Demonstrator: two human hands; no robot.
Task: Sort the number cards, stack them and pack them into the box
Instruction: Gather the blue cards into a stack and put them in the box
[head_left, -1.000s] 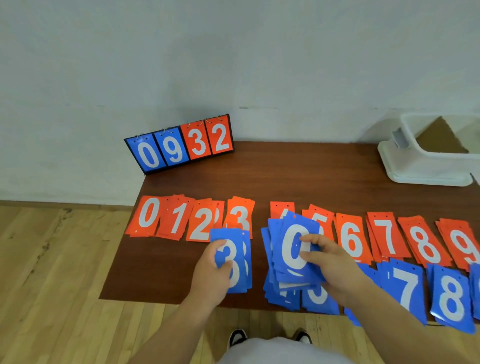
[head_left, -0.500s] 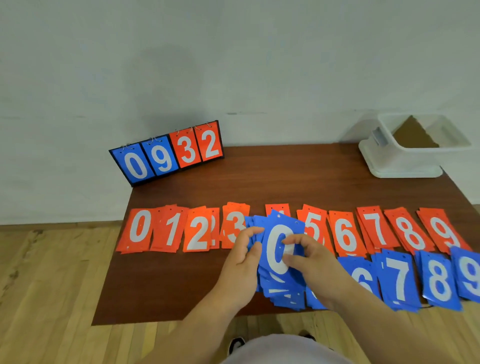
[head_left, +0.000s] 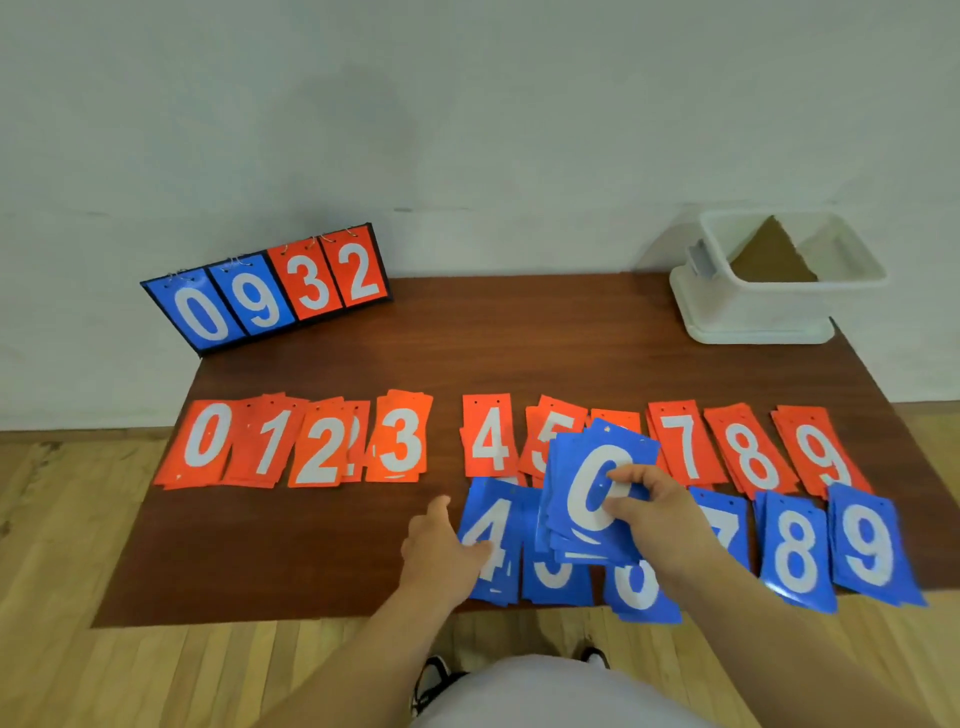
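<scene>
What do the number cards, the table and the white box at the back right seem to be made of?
The blue cards and orange cards: thin glossy plastic or laminate, likely; glare on the blue 8, punched holes near top edges. The table: dark reddish wood grain, satin; veneer or solid, cannot tell. The box: milky white moulded plastic, smooth, rounded rim.

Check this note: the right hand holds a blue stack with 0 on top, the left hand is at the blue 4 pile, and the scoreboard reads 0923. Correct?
No. The head view shows the scoreboard reads 0932, not 0923. The rest stands: the right hand holds the blue stack with 0 on top, and the left hand is at the blue 4 pile.
</scene>
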